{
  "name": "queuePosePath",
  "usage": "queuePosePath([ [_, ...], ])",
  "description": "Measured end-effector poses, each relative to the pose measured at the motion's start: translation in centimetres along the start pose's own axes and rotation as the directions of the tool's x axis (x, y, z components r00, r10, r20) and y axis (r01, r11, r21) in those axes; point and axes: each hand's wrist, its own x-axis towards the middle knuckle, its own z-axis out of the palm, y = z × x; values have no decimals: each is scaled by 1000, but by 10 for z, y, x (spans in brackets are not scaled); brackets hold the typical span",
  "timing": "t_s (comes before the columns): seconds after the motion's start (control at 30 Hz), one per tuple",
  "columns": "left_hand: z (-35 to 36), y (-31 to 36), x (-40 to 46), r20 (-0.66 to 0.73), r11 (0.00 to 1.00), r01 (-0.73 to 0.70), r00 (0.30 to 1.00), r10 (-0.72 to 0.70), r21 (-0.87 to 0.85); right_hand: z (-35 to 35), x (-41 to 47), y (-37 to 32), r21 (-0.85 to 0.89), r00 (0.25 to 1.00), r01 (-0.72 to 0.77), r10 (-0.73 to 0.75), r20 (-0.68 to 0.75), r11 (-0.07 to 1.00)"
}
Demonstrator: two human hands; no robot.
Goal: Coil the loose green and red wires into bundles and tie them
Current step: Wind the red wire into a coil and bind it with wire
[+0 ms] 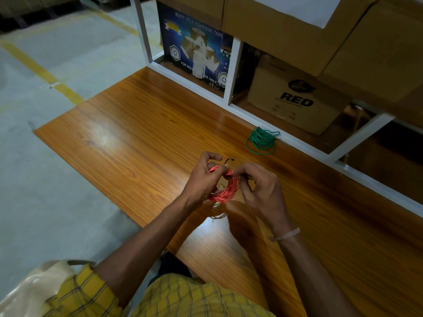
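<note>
This looks like a warehouse or packing storeroom. A bare grey concrete floor (68,65) carries painted yellow lane lines (39,69). Beyond the glossy orange-brown wooden table (137,124), a white metal rack (231,72) holds plain brown cardboard cartons (295,97) and a dark blue adhesive-tape box (194,46).

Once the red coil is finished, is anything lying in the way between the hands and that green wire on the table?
Nothing visible. The green wire bundle lies by the white shelf frame, beyond the right hand. Only bare wooden tabletop lies between. Both hands, including the left hand, currently hold the red wire coil.
</note>
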Motion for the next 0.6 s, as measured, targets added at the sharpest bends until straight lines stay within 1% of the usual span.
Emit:
queuePosePath([
  [0.07, -1, 0, 1, -12, 1000, 25, 1000, -26, -7, 0, 1, -1, 31, 998, -53, 53, -14, 998],
  [0.13, -2, -2, 3, -13, 999, 36, 999, -37, -16, -2, 1, -1, 88, 988, -150, 153, -27, 985],
  [0.2, -4, -3, 4, 8, 999, 21, 1000, -21, -34, -5, 1, -3, 227, 955, -288, 297, -3, 930],
  [0.23, -4, -3, 4, 19, 999, 14, 1000, -13, -38, -7, 2, -5, 333, 927, -361, 374, 27, 871],
  [0.3, -4, -1, 3, 38, 998, 8, 999, -5, -55, -7, 5, -7, 555, 860, -462, 503, 89, 692],
  [0.33, -4, 0, 2, 44, 998, 13, 999, -10, -67, -6, 6, -7, 633, 824, -489, 555, 110, 600],
  [0.43, -2, 1, 1, 53, 997, 31, 998, -27, -73, -2, 11, -2, 762, 743, -512, 650, 161, 397],
  [0.5, -1, 2, 0, 66, 996, 36, 997, -31, -79, 0, 11, 0, 812, 723, -498, 663, 197, 303],
  [0.6, 0, 4, -3, 92, 997, 27, 996, -20, -77, -2, 12, -2, 845, 735, -473, 641, 222, 250],
])
